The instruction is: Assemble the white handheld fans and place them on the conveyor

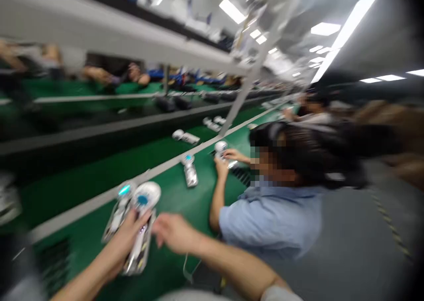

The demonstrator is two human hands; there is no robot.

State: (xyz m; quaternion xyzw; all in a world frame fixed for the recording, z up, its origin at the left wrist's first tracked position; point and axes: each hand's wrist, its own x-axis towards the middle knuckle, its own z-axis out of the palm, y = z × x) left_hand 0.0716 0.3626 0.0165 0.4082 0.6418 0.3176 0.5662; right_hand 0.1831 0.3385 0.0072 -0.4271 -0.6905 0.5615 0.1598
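Note:
My left hand (127,230) is closed around a white handheld device (147,194) with a round head, a blue centre and a long silvery body, tilted above the green bench. Close to the device's right side is my right hand (174,232), its fingers curled together and blurred. Whether those fingertips pinch anything, I cannot tell. A similar device (115,217) with a lit cyan spot lies just left of the held one, partly covered by my left hand.
Another such device (190,175) lies farther along the green bench (168,204). A co-worker in a blue shirt (271,221) sits to the right, handling a device (221,148). Beyond the pale rail (96,201), more devices (187,137) lie on a green strip. A slanted post (243,93) rises ahead.

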